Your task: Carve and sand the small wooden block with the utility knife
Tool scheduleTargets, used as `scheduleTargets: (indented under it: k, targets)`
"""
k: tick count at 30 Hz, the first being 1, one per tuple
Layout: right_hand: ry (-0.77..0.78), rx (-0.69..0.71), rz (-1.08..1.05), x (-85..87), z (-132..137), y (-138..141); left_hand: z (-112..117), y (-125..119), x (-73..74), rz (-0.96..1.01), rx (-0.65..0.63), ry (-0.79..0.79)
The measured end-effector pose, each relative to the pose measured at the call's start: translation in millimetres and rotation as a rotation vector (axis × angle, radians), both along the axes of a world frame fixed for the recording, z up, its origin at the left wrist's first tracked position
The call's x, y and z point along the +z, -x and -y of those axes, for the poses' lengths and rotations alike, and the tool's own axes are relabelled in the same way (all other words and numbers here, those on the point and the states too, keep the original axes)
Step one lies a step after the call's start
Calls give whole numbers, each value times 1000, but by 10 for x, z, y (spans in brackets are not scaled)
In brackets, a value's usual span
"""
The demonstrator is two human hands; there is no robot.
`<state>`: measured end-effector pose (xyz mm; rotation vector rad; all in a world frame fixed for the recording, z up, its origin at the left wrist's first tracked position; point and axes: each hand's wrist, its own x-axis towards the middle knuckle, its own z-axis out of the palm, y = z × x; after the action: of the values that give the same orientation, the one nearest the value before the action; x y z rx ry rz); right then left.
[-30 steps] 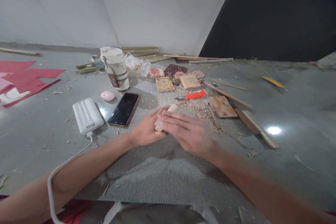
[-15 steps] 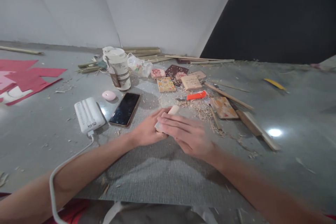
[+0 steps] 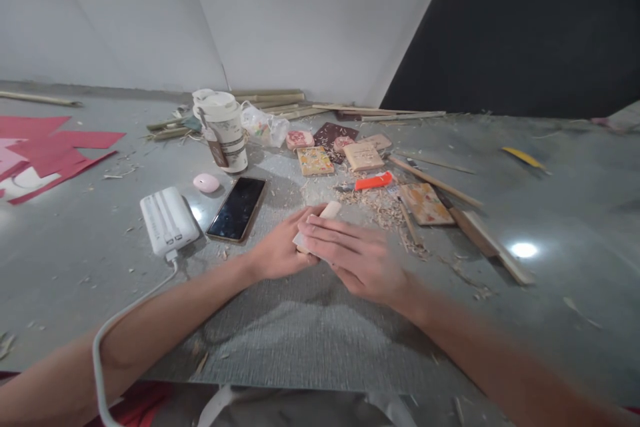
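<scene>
A big grey table (image 3: 550, 200) is seen under everything. A grey mat (image 3: 310, 333) is spread on it, right under the fingers and back toward the wrists. Red paper (image 3: 55, 147) is laid far off to the left of the fingers.

The left hand (image 3: 280, 250) and the right hand (image 3: 360, 257) are brought together over the far edge of the mat. A white power bank (image 3: 169, 220) is set well to the left of the left fingers, and a dark phone (image 3: 237, 208) is laid between it and those fingers. Stacked paper cups (image 3: 223, 130) are stood past the phone, far from the fingertips. A painted tile (image 3: 426, 203) is placed to the right of the right fingers. An orange cutter (image 3: 373, 181) is laid just past the fingertips, with a pile of wood shavings (image 3: 380, 203) scattered between it and the fingers. A small pink thing (image 3: 206, 182) is seen near the phone.

A small wooden block (image 3: 330, 209) is gripped by the curled left fingers, and its pale end is poked out past the fingertips. The right fingers are stretched out flat and pressed across the top of the block.
</scene>
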<state>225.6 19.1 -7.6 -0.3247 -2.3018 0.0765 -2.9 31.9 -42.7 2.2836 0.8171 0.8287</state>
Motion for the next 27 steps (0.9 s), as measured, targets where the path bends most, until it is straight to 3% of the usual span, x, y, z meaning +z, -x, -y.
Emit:
scheduleTargets:
  k: [8,27]
  targets:
    - [23,-27,5,6,-115,-101,41,-52,99,-41,61,28]
    - [68,-6,3,-8,-84,-76,42,-50,106,-19,54,27]
